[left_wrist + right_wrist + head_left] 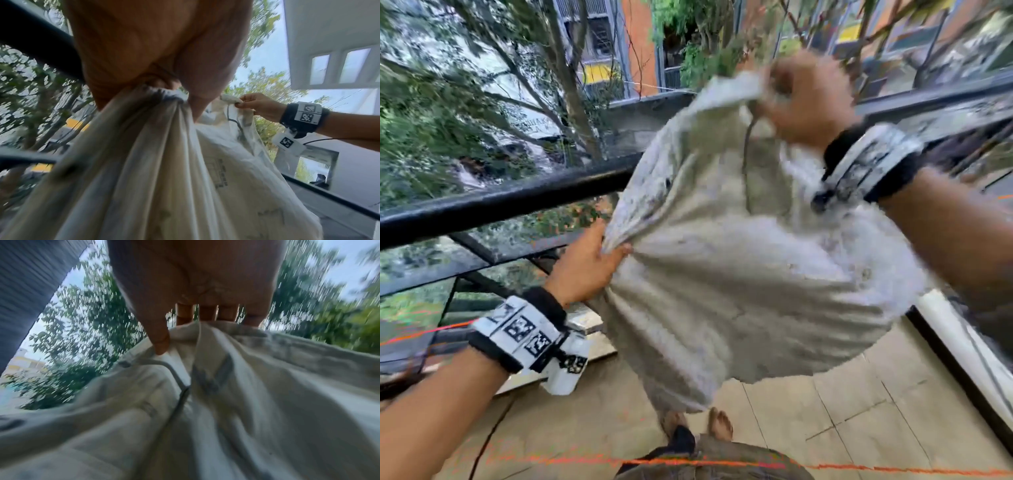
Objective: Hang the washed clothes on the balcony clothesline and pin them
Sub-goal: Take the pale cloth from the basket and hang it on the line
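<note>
A pale grey-white garment with dark trim hangs between my two hands above the balcony floor. My left hand grips a bunched fold at its left edge, low and close to the black railing. My right hand is raised higher and pinches an upper corner. The left wrist view shows the cloth gathered in my left hand, with my right hand pinching the far corner. Seen from the right wrist, my thumb and fingers clamp the cloth's edge. An orange clothesline runs across the bottom of the head view.
A black balcony railing with glass panels crosses in front of me. Beyond it are trees and buildings. The tiled floor lies below, with bare feet showing. A white ledge runs along the right side.
</note>
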Motion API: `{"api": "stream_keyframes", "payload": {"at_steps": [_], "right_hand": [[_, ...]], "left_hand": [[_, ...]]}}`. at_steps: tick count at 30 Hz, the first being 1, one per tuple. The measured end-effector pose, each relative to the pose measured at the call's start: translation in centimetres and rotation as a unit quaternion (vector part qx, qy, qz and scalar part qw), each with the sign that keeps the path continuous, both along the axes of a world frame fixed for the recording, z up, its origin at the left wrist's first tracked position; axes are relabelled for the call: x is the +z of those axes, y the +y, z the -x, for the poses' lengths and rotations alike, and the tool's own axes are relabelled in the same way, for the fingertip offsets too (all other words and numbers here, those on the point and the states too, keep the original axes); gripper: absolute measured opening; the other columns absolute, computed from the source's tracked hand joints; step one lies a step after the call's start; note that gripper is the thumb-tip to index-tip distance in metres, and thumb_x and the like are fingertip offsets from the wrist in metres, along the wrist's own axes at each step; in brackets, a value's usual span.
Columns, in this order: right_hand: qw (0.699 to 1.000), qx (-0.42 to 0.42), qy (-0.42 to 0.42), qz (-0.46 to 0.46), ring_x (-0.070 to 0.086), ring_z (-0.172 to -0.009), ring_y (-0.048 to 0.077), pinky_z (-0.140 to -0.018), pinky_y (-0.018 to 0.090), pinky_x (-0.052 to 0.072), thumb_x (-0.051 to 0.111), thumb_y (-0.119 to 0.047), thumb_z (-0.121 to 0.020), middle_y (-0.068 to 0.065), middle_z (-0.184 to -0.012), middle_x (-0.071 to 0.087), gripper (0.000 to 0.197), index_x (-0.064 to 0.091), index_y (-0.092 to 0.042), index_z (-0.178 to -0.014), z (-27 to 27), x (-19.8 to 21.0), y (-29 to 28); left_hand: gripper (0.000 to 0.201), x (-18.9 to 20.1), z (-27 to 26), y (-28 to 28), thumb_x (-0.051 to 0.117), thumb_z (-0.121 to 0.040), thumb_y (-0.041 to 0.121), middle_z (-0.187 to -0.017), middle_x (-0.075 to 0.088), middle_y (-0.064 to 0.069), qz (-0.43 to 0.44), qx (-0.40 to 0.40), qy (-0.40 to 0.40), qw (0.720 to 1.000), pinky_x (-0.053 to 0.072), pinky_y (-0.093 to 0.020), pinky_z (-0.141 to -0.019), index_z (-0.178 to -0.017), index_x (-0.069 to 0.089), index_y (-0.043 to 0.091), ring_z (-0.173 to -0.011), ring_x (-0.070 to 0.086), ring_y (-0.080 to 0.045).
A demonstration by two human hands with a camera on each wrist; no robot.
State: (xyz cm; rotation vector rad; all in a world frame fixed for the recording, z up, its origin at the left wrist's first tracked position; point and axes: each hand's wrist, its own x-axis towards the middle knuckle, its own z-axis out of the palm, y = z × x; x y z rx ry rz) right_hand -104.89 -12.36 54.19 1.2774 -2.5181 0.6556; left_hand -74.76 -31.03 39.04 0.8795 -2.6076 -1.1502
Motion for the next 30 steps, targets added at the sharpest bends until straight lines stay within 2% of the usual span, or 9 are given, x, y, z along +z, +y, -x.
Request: {"api": "stream_keyframes", "payload": {"at_steps": [3, 6, 12, 16, 19, 21, 25, 27, 30], "right_hand": [[0.992, 0.017, -0.066, -0.108, 0.061, -0.079, 0.029, -0.063, 0.032, 0.039, 0.052, -0.044, -0.083, 0.004, -0.082, 0.063, 0.026, 0.062, -0.020, -0.083, -3.1, -10.3, -0.6], [0.964, -0.041, -0.147, -0.217, 0.067, -0.088, 0.033, -0.069, 0.034, 0.052, 0.058, -0.034, -0.085, 0.007, -0.091, 0.072, 0.018, 0.071, -0.022, -0.089, -4.1, -17.6, 1.7], [0.891, 0.030, -0.199, -0.407, 0.066, -0.098, 0.028, -0.076, 0.032, 0.050, 0.059, -0.042, -0.086, -0.003, -0.105, 0.071, 0.010, 0.069, -0.041, -0.089, -4.8, -22.4, 3.6], [0.920, 0.027, -0.223, -0.320, 0.068, -0.091, 0.022, -0.074, 0.032, 0.053, 0.063, -0.040, -0.088, -0.006, -0.094, 0.073, 0.014, 0.073, -0.031, -0.092, -3.7, -23.0, 5.8], [0.953, -0.084, -0.230, -0.178, 0.067, -0.081, 0.022, -0.069, 0.031, 0.050, 0.070, -0.034, -0.083, -0.004, -0.080, 0.071, 0.007, 0.069, -0.028, -0.081, -2.2, -23.4, 9.8], [0.939, -0.166, -0.276, -0.122, 0.066, -0.076, 0.020, -0.068, 0.031, 0.049, 0.074, -0.035, -0.079, -0.005, -0.071, 0.067, 0.017, 0.063, -0.026, -0.070, -0.7, -24.2, 13.7], [0.828, -0.304, -0.470, -0.030, 0.064, -0.062, 0.027, -0.059, 0.030, 0.048, 0.078, -0.030, -0.078, 0.007, -0.068, 0.065, 0.026, 0.057, -0.018, -0.069, 1.7, -25.9, 21.2], [0.741, -0.342, -0.578, 0.013, 0.055, -0.061, 0.022, -0.059, 0.025, 0.044, 0.076, -0.021, -0.083, 0.012, -0.077, 0.061, 0.022, 0.058, -0.016, -0.095, 2.6, -27.0, 23.1], [0.683, -0.339, -0.643, 0.075, 0.058, -0.086, 0.020, -0.068, 0.031, 0.052, 0.071, -0.023, -0.089, 0.006, -0.096, 0.061, 0.049, 0.049, -0.014, -0.132, 4.2, -28.8, 23.6]], "left_hand": [[0.059, -4.8, -1.4, -0.3, 0.051, -0.088, 0.056, -0.113, 0.069, -0.019, 0.005, -0.005, -0.124, 0.992, 0.052, -0.046, -0.085, -0.124, 0.058, 0.011, -0.104, 0.065, -0.037], [0.038, -7.4, -2.0, 0.1, 0.058, -0.097, 0.034, -0.122, 0.067, -0.019, 0.005, -0.028, -0.189, 0.982, 0.049, -0.042, -0.090, -0.125, 0.062, 0.010, -0.114, 0.062, -0.037], [0.026, -10.4, -2.8, 0.1, 0.061, -0.093, 0.031, -0.114, 0.067, -0.014, 0.023, -0.055, -0.274, 0.960, 0.045, -0.036, -0.084, -0.107, 0.067, 0.010, -0.110, 0.061, -0.032], [0.028, -10.3, -2.4, 0.0, 0.061, -0.095, 0.033, -0.116, 0.067, -0.012, 0.043, -0.043, -0.292, 0.955, 0.045, -0.034, -0.084, -0.112, 0.069, 0.012, -0.112, 0.060, -0.031], [0.026, -10.0, -2.0, 0.1, 0.058, -0.097, 0.034, -0.116, 0.068, -0.012, 0.041, -0.048, -0.321, 0.945, 0.043, -0.034, -0.080, -0.112, 0.067, 0.015, -0.111, 0.061, -0.032], [0.029, -9.9, -1.4, 0.1, 0.056, -0.098, 0.033, -0.122, 0.067, -0.015, 0.030, -0.040, -0.351, 0.935, 0.042, -0.034, -0.081, -0.118, 0.065, 0.014, -0.114, 0.061, -0.033], [0.049, -9.8, 0.4, -0.3, 0.053, -0.100, 0.027, -0.150, 0.048, -0.017, -0.044, 0.022, -0.350, 0.935, 0.042, -0.039, -0.105, -0.147, 0.044, 0.017, -0.134, 0.048, -0.037], [0.052, -9.5, 1.4, -0.5, 0.052, -0.099, 0.030, -0.154, 0.044, -0.012, -0.076, 0.058, -0.336, 0.937, 0.036, -0.042, -0.113, -0.149, 0.043, 0.018, -0.139, 0.043, -0.035], [0.060, -9.4, 2.3, -0.2, 0.050, -0.079, 0.043, -0.142, 0.056, -0.006, -0.092, 0.101, -0.324, 0.936, 0.037, -0.044, -0.111, -0.134, 0.059, 0.022, -0.133, 0.048, -0.033]]}}
